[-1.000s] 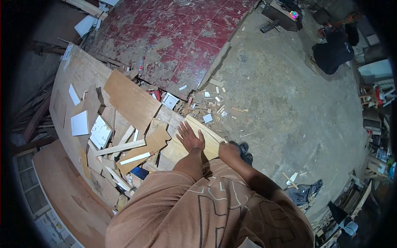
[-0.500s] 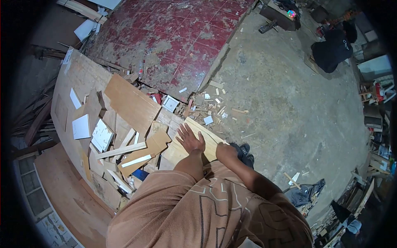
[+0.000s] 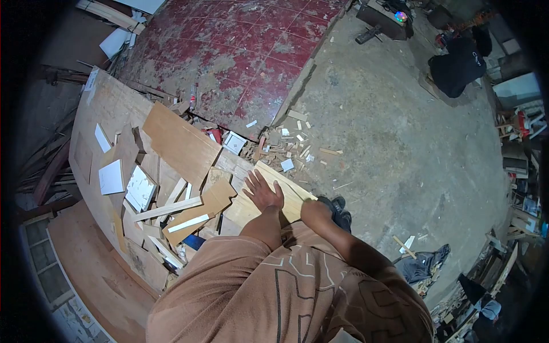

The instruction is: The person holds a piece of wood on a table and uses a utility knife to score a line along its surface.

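Observation:
A pale wooden board [image 3: 293, 208] lies in front of me at the edge of a work table. My left hand [image 3: 264, 192] rests flat on this board, its fingers spread and pointing away from me. At the board's right end, my right hand [image 3: 315, 212] is closed with the knuckles up. A thin dark line runs along the board towards that fist, but what the fingers grip is hidden beneath the hand. Left of my left hand, a brown cut panel piece [image 3: 216, 197] lies on the pile of offcuts.
The work table [image 3: 108, 86] carries a large brown sheet [image 3: 180, 143], white-faced pieces [image 3: 141, 188] and wood strips. Small scraps [image 3: 287, 165] litter the concrete floor beyond the board. Dark shoes [image 3: 340, 212] show beside my right hand. A dark cloth [image 3: 424, 264] lies at right.
My right hand has shifted slightly to the right, away from the board's end. My left hand stays flat in the same place.

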A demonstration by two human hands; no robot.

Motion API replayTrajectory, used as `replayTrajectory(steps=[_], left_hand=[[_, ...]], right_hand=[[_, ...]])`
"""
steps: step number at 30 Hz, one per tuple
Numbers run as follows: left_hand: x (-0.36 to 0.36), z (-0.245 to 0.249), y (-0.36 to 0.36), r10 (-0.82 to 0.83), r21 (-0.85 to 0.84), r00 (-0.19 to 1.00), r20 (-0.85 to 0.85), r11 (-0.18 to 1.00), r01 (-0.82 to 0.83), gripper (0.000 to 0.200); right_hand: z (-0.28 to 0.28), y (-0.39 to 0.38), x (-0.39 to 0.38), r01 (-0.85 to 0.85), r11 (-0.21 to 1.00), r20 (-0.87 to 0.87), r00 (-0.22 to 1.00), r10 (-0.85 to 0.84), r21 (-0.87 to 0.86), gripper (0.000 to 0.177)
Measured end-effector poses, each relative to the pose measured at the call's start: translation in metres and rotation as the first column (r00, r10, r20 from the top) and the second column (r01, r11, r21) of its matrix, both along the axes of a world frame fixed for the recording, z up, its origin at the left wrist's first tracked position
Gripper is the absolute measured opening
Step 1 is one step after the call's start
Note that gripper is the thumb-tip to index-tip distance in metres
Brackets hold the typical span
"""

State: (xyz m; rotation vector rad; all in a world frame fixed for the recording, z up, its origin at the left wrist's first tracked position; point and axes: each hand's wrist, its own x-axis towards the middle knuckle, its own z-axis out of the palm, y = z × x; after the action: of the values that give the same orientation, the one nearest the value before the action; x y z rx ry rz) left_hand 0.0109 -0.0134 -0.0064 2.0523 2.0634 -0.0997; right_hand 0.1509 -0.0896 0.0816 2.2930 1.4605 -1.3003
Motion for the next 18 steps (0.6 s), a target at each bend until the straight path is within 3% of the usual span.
replayTrajectory(steps=[1,4,8,10,11,13,14,15,18], left_hand=[[0.0,0.001,-0.001,0.0,-0.002,1.0,0.002,1.0,0.0,0.082],[0.003,0.004,0.001,-0.001,-0.003,1.0,0.007,1.0,0.001,0.081],[0.002,0.006,0.0,-0.001,-0.007,1.0,-0.016,1.0,0.001,0.081],[0.004,0.006,0.0,0.002,-0.004,1.0,-0.02,1.0,-0.002,0.08],[0.004,0.006,0.0,0.003,-0.012,1.0,-0.025,1.0,-0.003,0.08],[0.001,0.005,0.001,0.006,-0.017,0.999,-0.039,1.0,-0.007,0.08],[0.001,0.005,0.0,0.002,-0.004,1.0,-0.03,1.0,-0.002,0.08],[0.001,0.003,0.0,-0.004,0.009,1.0,-0.017,1.0,0.004,0.08],[0.002,0.008,0.0,0.0,-0.006,1.0,-0.011,1.0,0.0,0.08]], right_hand=[[0.018,-0.002,0.005,-0.047,0.996,-0.026,0.999,0.045,-0.081,0.026],[0.04,-0.002,0.014,-0.091,0.993,-0.045,0.995,0.088,-0.071,0.025],[-0.017,0.023,-0.007,-0.051,0.993,0.007,0.999,0.052,-0.11,0.025],[-0.045,0.034,-0.017,-0.033,0.996,0.044,0.999,0.029,0.085,0.023],[-0.049,0.032,-0.016,-0.035,0.995,0.043,0.999,0.031,0.091,0.023],[-0.038,0.023,-0.012,0.017,0.996,0.014,1.0,-0.018,0.091,0.023],[-0.033,0.015,-0.008,0.051,0.999,0.01,0.999,-0.051,-0.02,0.026],[-0.014,0.007,-0.002,0.053,0.998,0.01,0.999,-0.052,-0.02,0.026],[0.03,-0.005,0.01,-0.085,0.993,0.02,0.996,0.087,-0.088,0.026]])
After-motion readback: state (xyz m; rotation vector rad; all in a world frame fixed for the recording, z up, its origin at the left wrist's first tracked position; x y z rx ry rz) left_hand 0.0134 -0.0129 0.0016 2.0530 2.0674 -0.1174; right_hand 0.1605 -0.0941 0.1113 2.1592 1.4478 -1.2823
